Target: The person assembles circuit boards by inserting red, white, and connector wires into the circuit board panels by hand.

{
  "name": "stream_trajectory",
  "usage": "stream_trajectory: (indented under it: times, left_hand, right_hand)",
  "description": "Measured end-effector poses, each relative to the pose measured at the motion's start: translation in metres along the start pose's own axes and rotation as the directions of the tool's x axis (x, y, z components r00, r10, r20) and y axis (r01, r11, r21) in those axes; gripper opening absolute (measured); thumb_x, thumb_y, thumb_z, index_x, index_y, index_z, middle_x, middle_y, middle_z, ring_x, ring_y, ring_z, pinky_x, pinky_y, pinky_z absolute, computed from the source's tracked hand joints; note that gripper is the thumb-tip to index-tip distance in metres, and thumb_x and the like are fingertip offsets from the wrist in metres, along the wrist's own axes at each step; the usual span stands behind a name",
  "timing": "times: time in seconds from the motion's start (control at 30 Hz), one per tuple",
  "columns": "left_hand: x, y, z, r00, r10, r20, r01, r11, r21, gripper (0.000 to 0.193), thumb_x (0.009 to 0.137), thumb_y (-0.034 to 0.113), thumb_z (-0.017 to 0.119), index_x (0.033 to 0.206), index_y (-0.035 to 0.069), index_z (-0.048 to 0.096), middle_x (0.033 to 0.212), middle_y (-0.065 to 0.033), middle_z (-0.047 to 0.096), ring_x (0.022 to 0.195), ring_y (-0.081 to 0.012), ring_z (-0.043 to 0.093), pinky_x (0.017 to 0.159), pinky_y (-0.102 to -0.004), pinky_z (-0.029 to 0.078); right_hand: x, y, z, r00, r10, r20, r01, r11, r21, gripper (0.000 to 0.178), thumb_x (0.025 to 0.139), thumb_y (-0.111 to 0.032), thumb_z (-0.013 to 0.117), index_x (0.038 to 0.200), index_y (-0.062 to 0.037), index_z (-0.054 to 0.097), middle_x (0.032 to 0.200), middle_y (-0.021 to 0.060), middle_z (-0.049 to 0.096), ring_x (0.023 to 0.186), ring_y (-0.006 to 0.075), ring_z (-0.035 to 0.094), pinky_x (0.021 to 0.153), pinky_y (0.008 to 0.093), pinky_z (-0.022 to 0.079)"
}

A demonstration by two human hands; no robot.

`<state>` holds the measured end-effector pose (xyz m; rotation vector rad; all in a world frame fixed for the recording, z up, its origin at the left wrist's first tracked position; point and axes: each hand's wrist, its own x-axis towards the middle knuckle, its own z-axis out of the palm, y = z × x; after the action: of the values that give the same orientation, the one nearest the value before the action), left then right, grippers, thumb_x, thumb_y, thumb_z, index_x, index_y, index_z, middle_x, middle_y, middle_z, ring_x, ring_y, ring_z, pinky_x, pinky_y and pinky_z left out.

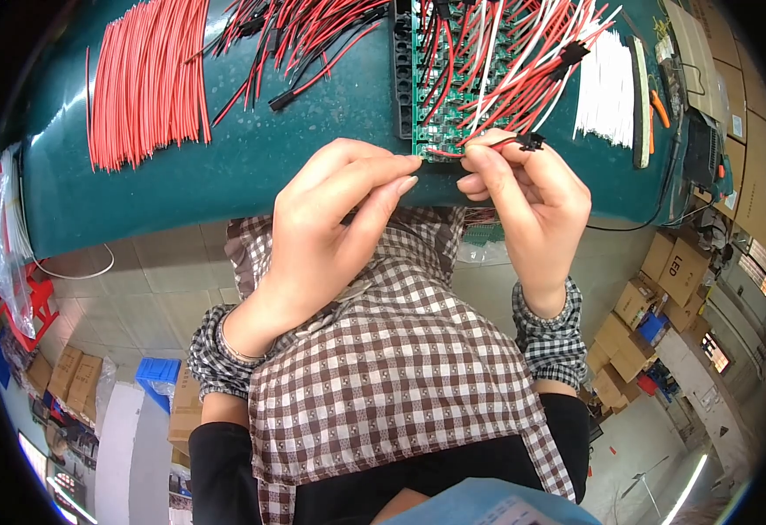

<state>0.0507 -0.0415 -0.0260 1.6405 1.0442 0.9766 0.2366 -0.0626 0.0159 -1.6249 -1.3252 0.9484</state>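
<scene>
My right hand (536, 197) is closed in a pinch on a thin red-and-black connector lead (507, 142). Its black plug (532, 142) sticks out above the fingers, and a red wire runs leftward over the near end of a green circuit board panel (440, 131). My left hand (335, 206) has its index fingertip against the panel's near left corner. The left thumb is a little apart below, with no object visible between them. Many red, black and white leads (523, 83) lie across the panel, which sits beside a black slotted strip (402, 79).
On the green table (252, 175), red wires (148, 87) lie at far left and a pile of leads (300, 44) behind my left hand. White wires (606, 92), a dark-and-pale bar (640, 105) and an orange-handled tool (659, 109) are at right. Cardboard boxes (685, 271) stand beyond.
</scene>
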Motion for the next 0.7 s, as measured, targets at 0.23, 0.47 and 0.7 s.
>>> stream_trajectory:
  times: [0.23,0.47,0.7]
  left_hand:
    - [0.0013,-0.0016,0.0024,1.000,0.021,0.006,-0.021,1.000,0.000,0.019,0.082,-0.007,0.069,0.099,-0.001,0.072,0.091,-0.0104,0.068,0.081,-0.0177,0.065,0.068,-0.0270,0.052]
    - [0.0024,-0.0009,0.0041,1.000,-0.002,0.005,0.002,1.000,-0.022,0.019,0.081,-0.006,0.069,0.099,-0.001,0.071,0.091,-0.0108,0.068,0.082,-0.0190,0.065,0.068,-0.0280,0.052]
    - [0.0035,-0.0017,0.0047,1.000,0.023,0.011,-0.023,1.000,-0.018,0.020,0.081,-0.007,0.069,0.099,-0.001,0.071,0.091,-0.0108,0.069,0.083,-0.0198,0.065,0.069,-0.0284,0.052]
  right_hand:
    - [0.0025,0.0012,-0.0019,0.999,0.037,-0.025,-0.037,0.999,0.003,0.008,0.089,0.001,0.067,0.094,0.0074,0.067,0.087,0.0100,0.068,0.071,0.0143,0.071,0.060,0.0223,0.056]
    - [0.0037,0.0010,-0.0023,1.000,0.022,-0.022,-0.022,1.000,-0.021,0.009,0.088,-0.001,0.069,0.093,0.0070,0.067,0.086,0.0101,0.068,0.071,0.0139,0.071,0.059,0.0220,0.056]
    - [0.0042,-0.0005,-0.0038,1.000,0.026,-0.013,-0.027,0.999,-0.030,0.010,0.089,-0.001,0.069,0.093,0.0074,0.067,0.087,0.0102,0.068,0.072,0.0144,0.071,0.059,0.0220,0.056]
